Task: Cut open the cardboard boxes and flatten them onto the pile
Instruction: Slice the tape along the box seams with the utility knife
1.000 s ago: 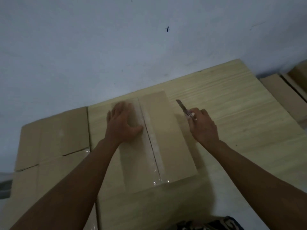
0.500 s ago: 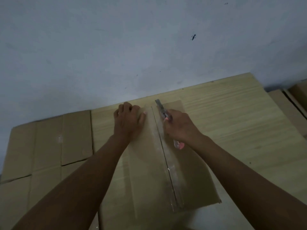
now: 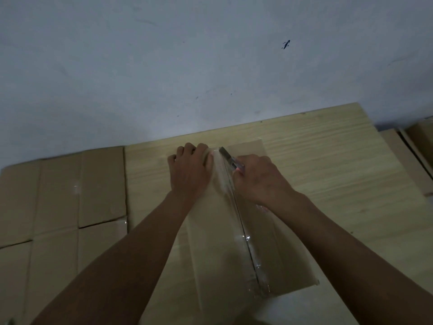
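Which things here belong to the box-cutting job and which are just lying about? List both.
In the job:
- cardboard box, taped seam up
- utility knife, blade at the seam's far end
- right hand, gripping the knife
- left hand, on the box's far end
- flattened cardboard pile, at left

Lying about:
- wooden table
- more cardboard, beyond the table's right edge
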Available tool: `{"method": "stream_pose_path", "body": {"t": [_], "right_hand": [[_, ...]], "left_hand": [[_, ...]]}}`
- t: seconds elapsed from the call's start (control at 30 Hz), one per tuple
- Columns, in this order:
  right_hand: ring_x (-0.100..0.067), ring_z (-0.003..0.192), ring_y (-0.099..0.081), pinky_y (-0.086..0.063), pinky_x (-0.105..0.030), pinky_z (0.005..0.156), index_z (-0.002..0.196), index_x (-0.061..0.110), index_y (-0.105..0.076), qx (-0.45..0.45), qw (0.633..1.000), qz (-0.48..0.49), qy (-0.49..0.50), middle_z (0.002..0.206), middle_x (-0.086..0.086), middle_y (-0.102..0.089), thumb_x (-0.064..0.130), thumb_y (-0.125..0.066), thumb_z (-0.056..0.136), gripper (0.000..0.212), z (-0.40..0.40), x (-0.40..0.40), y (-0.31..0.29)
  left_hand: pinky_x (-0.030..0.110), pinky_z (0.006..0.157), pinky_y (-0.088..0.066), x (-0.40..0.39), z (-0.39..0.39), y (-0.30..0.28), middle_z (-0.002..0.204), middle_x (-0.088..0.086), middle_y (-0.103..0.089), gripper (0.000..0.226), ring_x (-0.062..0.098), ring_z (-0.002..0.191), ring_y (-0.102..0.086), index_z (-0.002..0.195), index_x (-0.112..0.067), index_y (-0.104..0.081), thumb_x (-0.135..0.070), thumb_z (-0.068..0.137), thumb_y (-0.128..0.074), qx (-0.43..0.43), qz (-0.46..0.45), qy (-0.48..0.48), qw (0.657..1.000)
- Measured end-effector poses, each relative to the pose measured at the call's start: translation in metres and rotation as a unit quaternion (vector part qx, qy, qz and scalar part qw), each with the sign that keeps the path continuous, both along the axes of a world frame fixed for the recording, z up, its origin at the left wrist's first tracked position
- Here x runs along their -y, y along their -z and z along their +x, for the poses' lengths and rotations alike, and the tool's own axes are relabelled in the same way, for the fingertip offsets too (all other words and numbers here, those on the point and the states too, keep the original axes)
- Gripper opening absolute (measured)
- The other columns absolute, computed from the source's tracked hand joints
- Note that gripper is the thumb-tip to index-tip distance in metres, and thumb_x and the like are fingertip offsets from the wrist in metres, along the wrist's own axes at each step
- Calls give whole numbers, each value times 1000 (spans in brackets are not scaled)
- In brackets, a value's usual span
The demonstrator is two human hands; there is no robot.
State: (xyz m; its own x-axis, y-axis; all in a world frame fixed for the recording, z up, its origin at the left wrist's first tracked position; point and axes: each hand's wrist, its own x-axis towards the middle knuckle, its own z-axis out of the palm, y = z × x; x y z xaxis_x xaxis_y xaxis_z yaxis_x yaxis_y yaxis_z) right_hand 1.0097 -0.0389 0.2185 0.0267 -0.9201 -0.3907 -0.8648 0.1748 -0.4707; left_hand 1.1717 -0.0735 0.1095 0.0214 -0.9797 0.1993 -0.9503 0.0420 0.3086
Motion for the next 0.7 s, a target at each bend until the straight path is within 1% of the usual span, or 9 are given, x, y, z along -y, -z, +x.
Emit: {"method": "stream_pose_path", "body": {"t": [0.03, 0.1, 0.13, 0.27, 0.37, 0.53, 0.7], "right_hand": [[-32, 102, -59, -39, -28, 77, 107, 21, -63, -7, 1000, 4, -2, 109, -12, -60, 28, -47, 95, 21, 2, -2, -2], [-33, 114, -55, -41, -31, 86, 125, 18, -61, -17, 1000, 11, 1, 120, -14, -57, 27, -46, 97, 32, 7, -5, -6], [-33, 117, -54, -42, -32, 89, 128, 17, -59, -19, 1000, 13, 3, 123, -14, -56, 27, -47, 98, 34, 9, -6, -8], [-36, 119, -52, -43, -36, 95, 129, 15, -57, -8, 1000, 8, 12, 125, -16, -54, 32, -42, 102, 36, 18, -10, -14], [-37, 118, -53, -44, -36, 94, 131, 15, -56, -25, 1000, -1, 16, 125, -16, -56, 27, -42, 102, 34, 20, -12, -12], [-37, 117, -55, -45, -38, 94, 130, 12, -55, -35, 999, 1, 17, 126, -16, -55, 26, -41, 102, 34, 22, -9, -14], [-35, 119, -55, -47, -37, 94, 129, 9, -57, -23, 999, 21, 24, 128, -15, -53, 26, -45, 101, 34, 25, -3, -20]], "left_hand": [[44, 83, -42, 0, 0, 0, 102, 5, -63, 35, 31, 98, -59, 107, -23, -66, -46, 95, -42, 2, 0, -1, 1000], [45, 85, -42, -1, 0, 0, 104, 5, -63, 34, 31, 100, -59, 108, -23, -65, -46, 96, -43, 1, 1, -1, 1000], [45, 86, -41, -1, 0, 0, 105, 5, -63, 34, 31, 100, -58, 108, -23, -65, -46, 96, -43, -2, 2, -2, 1000], [46, 87, -41, -2, -1, -2, 105, 6, -63, 35, 32, 102, -58, 108, -21, -65, -45, 96, -42, -8, 6, -7, 1000], [46, 89, -40, -3, -3, -4, 107, 6, -63, 36, 31, 104, -58, 109, -21, -65, -45, 95, -41, -19, 14, -10, 1000], [46, 92, -39, -2, -3, -4, 109, 6, -63, 26, 31, 106, -57, 110, -20, -66, -39, 97, -54, -32, 15, -15, 999], [47, 91, -40, -3, -2, -2, 110, 7, -63, 25, 31, 105, -58, 112, -20, -66, -38, 98, -55, -24, 7, -10, 1000]]}}
